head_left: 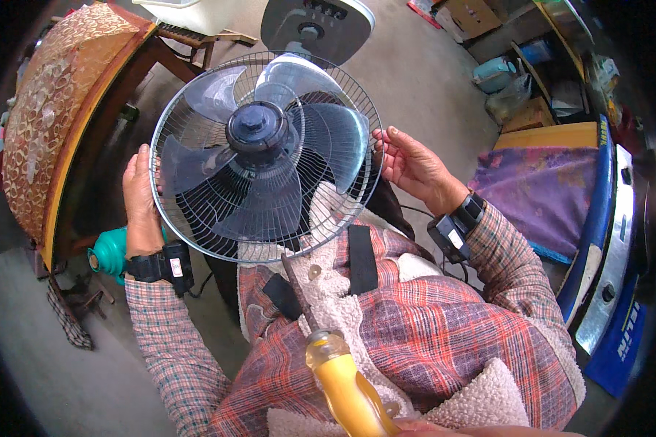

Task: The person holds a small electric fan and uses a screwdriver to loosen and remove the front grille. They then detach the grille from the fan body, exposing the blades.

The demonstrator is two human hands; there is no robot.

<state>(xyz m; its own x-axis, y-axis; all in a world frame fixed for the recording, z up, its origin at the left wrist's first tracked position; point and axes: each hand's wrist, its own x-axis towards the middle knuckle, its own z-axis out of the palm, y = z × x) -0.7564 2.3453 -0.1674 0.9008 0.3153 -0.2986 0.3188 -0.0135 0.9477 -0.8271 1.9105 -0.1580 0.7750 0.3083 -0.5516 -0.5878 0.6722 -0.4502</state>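
Note:
A fan head (256, 127) with translucent grey-blue blades sits in front of my body, its round wire grille (197, 231) behind the blades. No front cover shows over the blades. My left hand (141, 200) grips the grille's left rim, partly hidden by it. Curled at the right rim are the fingers of my right hand (420, 169). A screwdriver (346, 386) with a yellow handle points up toward the grille's lower edge, close to the camera. What holds its handle at the lower picture edge cannot be made out.
Beyond the grille stands the grey fan base (317, 33). A table with a patterned cover (73, 95) is on the left, near a teal object (109, 255). To the right are a purple cloth (536, 189), a blue-and-silver panel (608, 247) and shelves with bags and boxes.

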